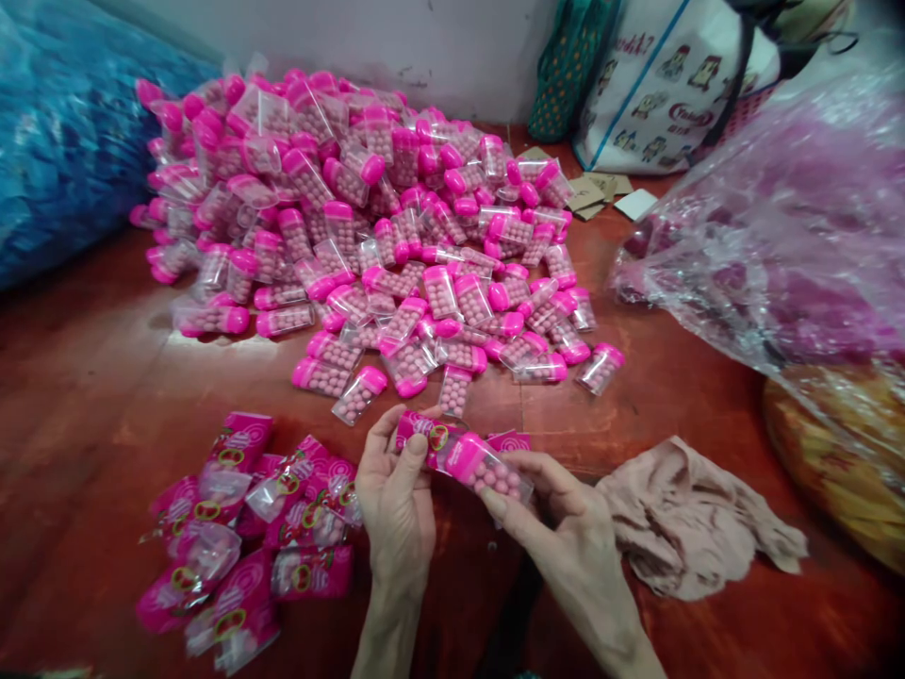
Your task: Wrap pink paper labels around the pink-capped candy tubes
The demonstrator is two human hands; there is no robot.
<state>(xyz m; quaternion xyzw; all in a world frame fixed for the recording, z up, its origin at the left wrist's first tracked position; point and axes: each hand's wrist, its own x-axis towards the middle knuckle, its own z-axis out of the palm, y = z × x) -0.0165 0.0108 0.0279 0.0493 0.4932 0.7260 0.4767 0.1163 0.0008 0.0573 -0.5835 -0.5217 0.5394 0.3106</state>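
Between my two hands is a clear candy container (497, 474) with a pink cap, filled with round pink candies. My left hand (402, 500) pinches a printed pink wrapper (417, 429) at the capped end, thumb on top. My right hand (558, 514) grips the container's clear lower end between thumb and fingers. The wrapper meets the cap; how far it covers the container I cannot tell. Part of another pink wrapper (510, 441) shows just behind the container. Left of my left hand lies a group of pink printed packets (311, 571), several with clear parts showing.
A large heap of pink-capped candy containers (339, 226) covers the far middle. A blue bag (71, 141) stands at left. On the right are a crumpled cloth (693, 519), a clear plastic bag (778, 245) and cardboard pieces (590, 193). A white printed bag (657, 94) stands behind.
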